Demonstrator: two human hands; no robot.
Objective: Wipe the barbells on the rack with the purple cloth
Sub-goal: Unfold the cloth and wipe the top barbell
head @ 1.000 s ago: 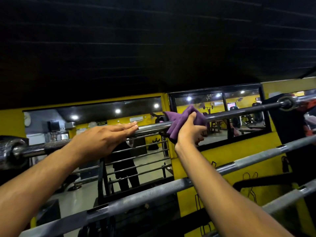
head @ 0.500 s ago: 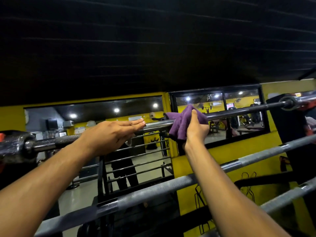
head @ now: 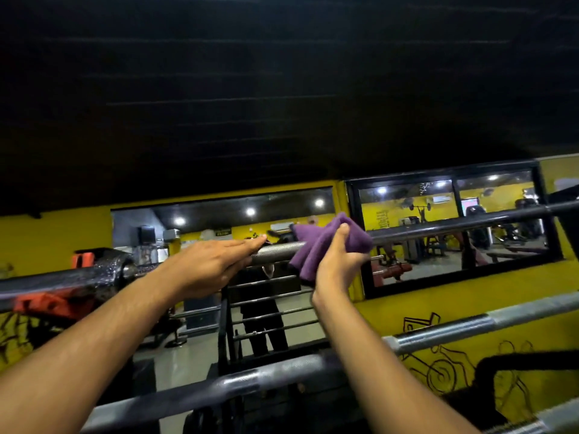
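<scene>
Barbells on the rack, the top barbell (head: 282, 249) being wiped mid-shaft.

From the left: an orange part (head: 82, 259) sits by the thick left sleeve (head: 62, 278) of that top bar; the left hand (head: 206, 266) lies flat on the shaft, fingers straight, steadying it; just right of it, the right hand (head: 336, 261) has fingers and thumb curled around the purple cloth (head: 316, 242), which is folded over the bar. Two more bars run below, the middle barbell (head: 438, 335) and, at the bottom right corner, a lower one (head: 557, 418), both untouched by either hand. As a judgement: the cloth could slip off the bar if the grip loosens, and a hard sideways rub could roll the bar under the flat palm. No containers show anywhere in view.
</scene>
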